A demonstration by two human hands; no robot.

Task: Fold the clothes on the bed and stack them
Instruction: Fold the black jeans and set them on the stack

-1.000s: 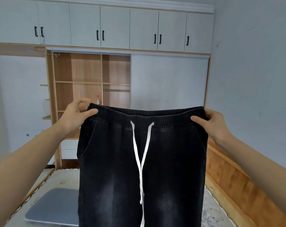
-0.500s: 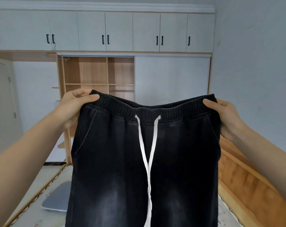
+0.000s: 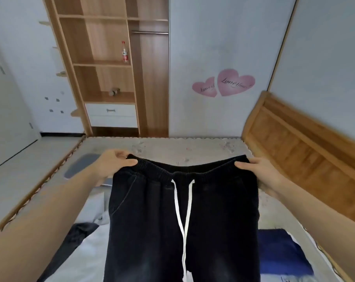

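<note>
head view: one bed (image 3: 192,147), holding one black trousers (image 3: 184,220) spread above it near centre, one blue garment (image 3: 282,253) near right; far wardrobe shelf (image 3: 103,64) holds one bottle (image 3: 124,52). left hand (image 3: 111,165) and right hand (image 3: 264,174) each pinch a waistband corner.

we are reading "Love you" in script on the larger pink heart sticker (image 3: 236,82) | smaller heart sticker (image 3: 205,87) script cut off | bottle label (image 3: 125,57) blurring, unreadable
</note>
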